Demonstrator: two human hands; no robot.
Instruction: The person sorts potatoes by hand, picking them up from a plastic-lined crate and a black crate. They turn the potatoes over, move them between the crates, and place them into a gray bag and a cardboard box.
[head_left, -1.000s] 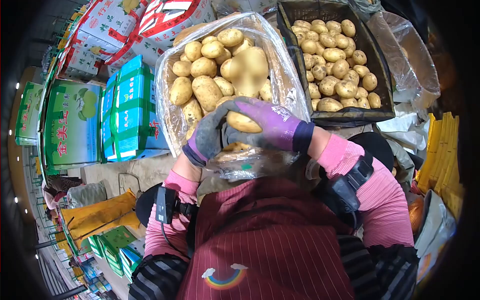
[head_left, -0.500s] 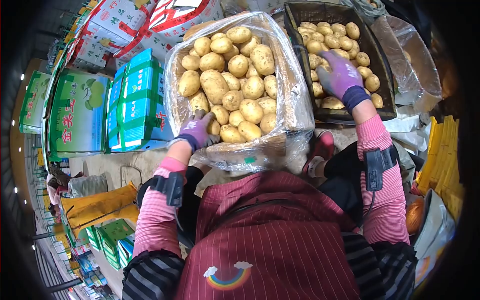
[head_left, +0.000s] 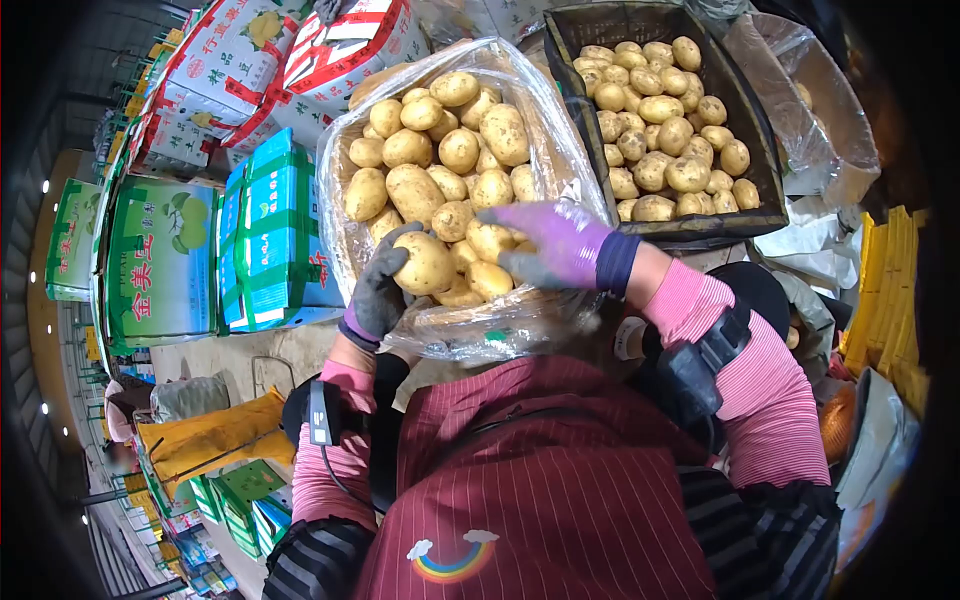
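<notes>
A cardboard box lined with clear plastic [head_left: 585, 195], filled with large potatoes [head_left: 414, 194], stands in front of me. My left hand [head_left: 378, 290], in a purple and grey glove, grips a big potato [head_left: 424, 264] at the box's near left corner. From the right, my right hand [head_left: 560, 243] reaches over the near edge in a matching glove, slightly blurred. Its fingers lie around another potato [head_left: 489, 241] among the pile. To the right stands a dark-lined crate [head_left: 690, 232] of smaller potatoes [head_left: 660, 110].
Taped green and blue cartons [head_left: 268, 230] stand on the left, with white and red boxes [head_left: 222, 65] behind them. A plastic-lined open box [head_left: 800, 105] is beyond the crate. Yellow slats [head_left: 885, 300] and sacks lie at the right.
My right hand has left the crate and moved left over the plastic-lined box. My left hand now has a large potato raised in its grip. The view has shifted slightly.
</notes>
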